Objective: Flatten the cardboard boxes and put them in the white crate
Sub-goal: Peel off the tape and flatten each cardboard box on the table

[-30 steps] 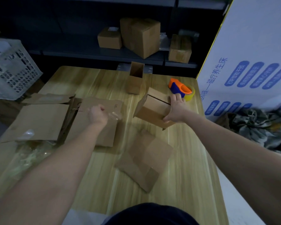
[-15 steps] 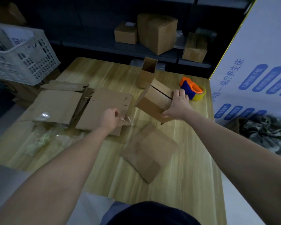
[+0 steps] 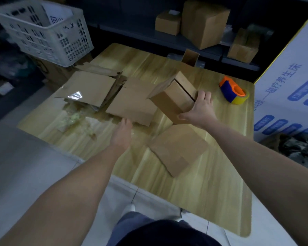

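Note:
My right hand (image 3: 197, 109) grips the near right corner of a still-formed cardboard box (image 3: 172, 96), which is tilted on the wooden table (image 3: 212, 183) with a flap sticking out to its left. My left hand (image 3: 122, 132) hovers with its fingers stretched toward the near edge of a flattened box (image 3: 132, 100); it is blurred and I see nothing in it. Other flattened boxes lie at the left (image 3: 89, 87) and in front of me (image 3: 178, 148). A small open box (image 3: 189, 58) stands upright at the far edge. The white crate (image 3: 43, 32) sits off the table's far left corner.
An orange and blue tape dispenser (image 3: 234, 91) lies at the far right of the table. Crumpled clear tape and plastic (image 3: 75, 116) lie at the left edge. Closed boxes (image 3: 203, 23) sit on the dark shelf behind. A large white printed carton (image 3: 292, 77) stands on the right.
My left hand drew back toward me off the flattened box, and the clear tape strip it pinched is no longer visible. My right hand keeps hold of the box. The view has swung left.

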A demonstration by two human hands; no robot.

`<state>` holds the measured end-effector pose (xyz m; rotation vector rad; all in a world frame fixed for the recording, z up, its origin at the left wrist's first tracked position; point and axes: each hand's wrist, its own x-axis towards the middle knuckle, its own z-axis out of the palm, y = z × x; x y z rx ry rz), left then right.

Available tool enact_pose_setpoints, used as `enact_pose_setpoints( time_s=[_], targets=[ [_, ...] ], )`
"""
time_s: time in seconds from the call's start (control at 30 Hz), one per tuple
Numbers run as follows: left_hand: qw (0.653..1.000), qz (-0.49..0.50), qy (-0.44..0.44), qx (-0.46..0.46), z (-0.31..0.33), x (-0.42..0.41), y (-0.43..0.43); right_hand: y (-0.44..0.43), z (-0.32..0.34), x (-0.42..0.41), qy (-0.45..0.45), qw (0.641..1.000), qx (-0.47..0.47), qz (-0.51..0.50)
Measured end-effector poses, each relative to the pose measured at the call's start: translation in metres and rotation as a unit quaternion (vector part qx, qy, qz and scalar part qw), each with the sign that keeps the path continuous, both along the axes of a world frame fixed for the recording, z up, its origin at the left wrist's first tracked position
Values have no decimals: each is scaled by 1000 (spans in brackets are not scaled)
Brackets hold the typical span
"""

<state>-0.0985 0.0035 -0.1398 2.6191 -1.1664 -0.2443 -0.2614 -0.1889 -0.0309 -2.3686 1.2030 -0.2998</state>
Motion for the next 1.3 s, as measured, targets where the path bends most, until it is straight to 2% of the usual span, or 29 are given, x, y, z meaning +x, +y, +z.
enact_pose_setpoints(
  time_s=[0.03, 0.1, 0.2, 0.3, 0.47, 0.7, 0.87, 1.0, 1.07, 1.13, 1.23, 1.3],
  targets=[
    [998, -40, 31, 43, -4, 1, 4, 5, 0, 3, 0, 1000, 1, -5],
    [987, -89, 117, 61, -13, 3, 15, 18, 0, 9, 2, 1000, 2, -14],
    [974, -94, 187, 88, -27, 9, 23, 36, -3, 15, 7, 1000, -2, -24],
    [962, -103, 212, 140, -37, 20, 23, 51, -6, 15, 6, 999, -15, -41],
    [954, -156, 152, 205, -39, 26, 16, 65, -10, 9, -1, 996, -14, -85],
    [929, -203, 153, 270, -41, 35, 8, 82, -19, 8, 3, 991, -6, -135],
    [902, -215, 250, 278, -30, 43, 6, 88, -19, 14, 10, 989, -8, -149],
    [865, -212, 345, 296, -18, 50, -2, 92, -14, 21, 9, 990, -2, -139],
    [871, -191, 369, 263, -16, 50, -3, 94, -12, 23, 7, 991, 3, -135],
    [893, -165, 364, 209, -13, 51, -6, 94, -8, 24, 6, 991, 3, -135],
    [947, -126, 277, 106, 1, 57, -12, 90, -2, 21, 4, 990, 2, -138],
    [960, -101, 256, 50, 13, 58, -18, 87, 1, 19, 4, 990, 7, -141]
  ],
)
